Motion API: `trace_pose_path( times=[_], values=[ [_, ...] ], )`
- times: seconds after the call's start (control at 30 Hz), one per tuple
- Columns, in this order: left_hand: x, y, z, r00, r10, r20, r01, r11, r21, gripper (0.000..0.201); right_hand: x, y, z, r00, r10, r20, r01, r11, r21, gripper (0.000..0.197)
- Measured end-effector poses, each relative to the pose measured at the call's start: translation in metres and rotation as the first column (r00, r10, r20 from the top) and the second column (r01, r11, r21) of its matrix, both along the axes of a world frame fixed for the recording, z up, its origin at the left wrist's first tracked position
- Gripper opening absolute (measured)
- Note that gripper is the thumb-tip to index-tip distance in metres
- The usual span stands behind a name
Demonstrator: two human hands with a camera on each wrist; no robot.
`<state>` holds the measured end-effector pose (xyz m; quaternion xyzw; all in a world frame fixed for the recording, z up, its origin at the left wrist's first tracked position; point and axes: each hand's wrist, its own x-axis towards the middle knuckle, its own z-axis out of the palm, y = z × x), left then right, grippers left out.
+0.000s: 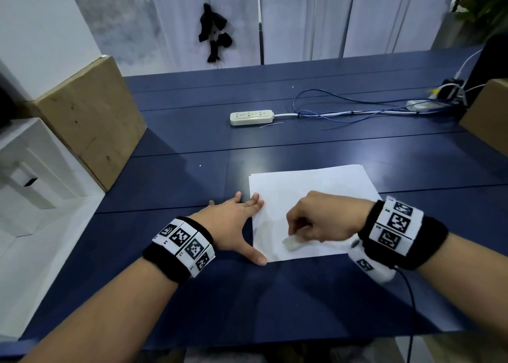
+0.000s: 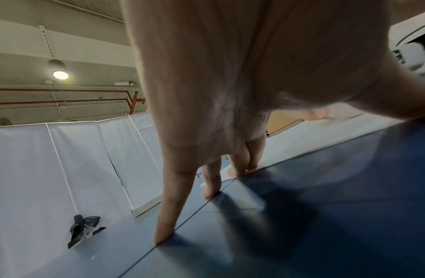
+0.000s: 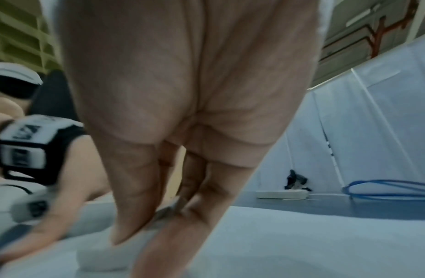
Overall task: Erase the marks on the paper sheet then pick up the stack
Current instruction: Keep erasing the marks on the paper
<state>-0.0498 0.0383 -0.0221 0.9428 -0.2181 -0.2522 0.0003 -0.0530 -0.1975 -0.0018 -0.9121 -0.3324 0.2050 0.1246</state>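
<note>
Erasing underway: my right hand (image 1: 321, 219) pinches eraser (image 1: 292, 244) on paper (image 1: 316, 184); left hand (image 1: 233, 222) spread flat at its edge; stack not lifted yet

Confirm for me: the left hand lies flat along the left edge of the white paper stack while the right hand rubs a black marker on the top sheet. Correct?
Not quite. The right hand grips a small white eraser, not a black marker, as the head view shows. The rest holds: the left hand lies flat along the left edge of the white paper stack.
</note>
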Motion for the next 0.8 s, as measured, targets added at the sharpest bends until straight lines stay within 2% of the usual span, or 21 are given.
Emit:
trace_pose_path(
  times=[0.07,0.13,0.27,0.33,0.47,0.57,0.67,0.73,0.8],
  values=[
    [0.000,0.000,0.002,1.000,0.003,-0.008,-0.003,1.000,0.003,0.137,0.011,-0.005,0.003,0.996,-0.083,0.013,0.083,0.996,0.017,0.027],
    [0.000,-0.001,0.002,1.000,0.000,-0.006,0.000,1.000,0.000,0.137,0.016,-0.010,0.004,0.992,-0.124,0.037,0.123,0.992,0.034,0.030],
    [0.000,0.000,0.001,1.000,0.002,-0.001,-0.002,1.000,-0.004,0.138,-0.004,-0.008,0.001,0.999,0.002,-0.051,-0.001,1.000,0.006,0.011],
    [0.000,0.000,0.000,1.000,0.000,-0.001,0.000,1.000,-0.001,0.138,-0.008,-0.007,-0.002,0.997,0.031,-0.064,-0.031,1.000,-0.002,0.010],
    [-0.001,-0.001,0.002,1.000,0.000,-0.005,0.000,1.000,0.006,0.137,0.016,-0.011,0.001,0.992,-0.115,0.052,0.114,0.993,0.026,0.032],
    [0.000,-0.001,0.003,1.000,0.001,-0.005,-0.001,1.000,0.004,0.137,0.028,-0.015,0.004,0.971,-0.199,0.132,0.196,0.980,0.036,0.026],
    [-0.001,-0.001,0.003,1.000,0.004,-0.005,-0.004,1.000,0.000,0.137,0.014,-0.014,0.004,0.996,-0.091,0.001,0.091,0.996,0.012,0.009],
    [-0.001,-0.001,0.002,1.000,0.003,-0.009,-0.003,1.000,-0.002,0.137,0.003,-0.013,0.002,0.994,-0.016,-0.111,0.016,1.000,-0.004,0.007],
    [-0.001,-0.001,0.002,1.000,0.003,-0.010,-0.003,1.000,-0.001,0.137,0.006,-0.014,0.001,0.994,-0.032,-0.107,0.031,0.999,-0.012,0.013]
  ],
)
